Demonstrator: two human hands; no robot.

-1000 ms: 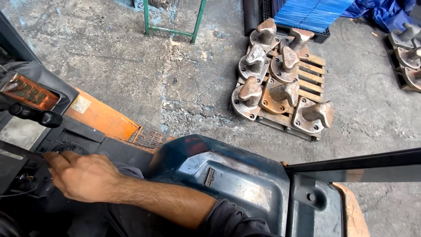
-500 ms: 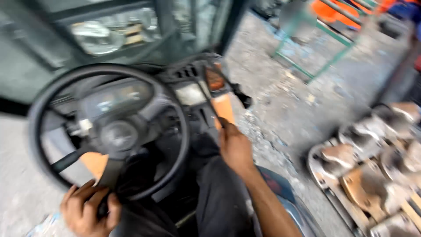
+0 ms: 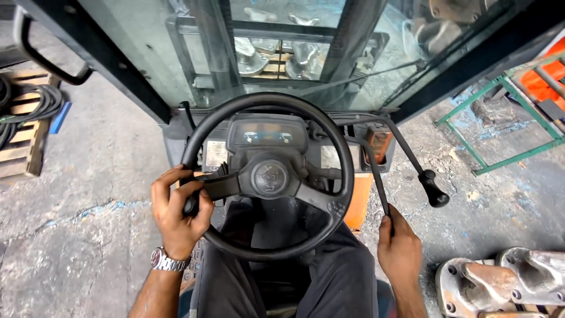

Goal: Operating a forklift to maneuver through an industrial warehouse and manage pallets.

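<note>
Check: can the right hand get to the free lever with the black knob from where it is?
Probably yes. The right hand grips the near lever; the knobbed lever stands just right, nothing between.

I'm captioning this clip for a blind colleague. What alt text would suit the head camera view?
Seen from above, a person's left hand grips the spinner knob on a black steering wheel, while the right hand holds a thin black control lever. A second lever stands free beside it; grey metal castings lie on the concrete floor at lower right.
</note>
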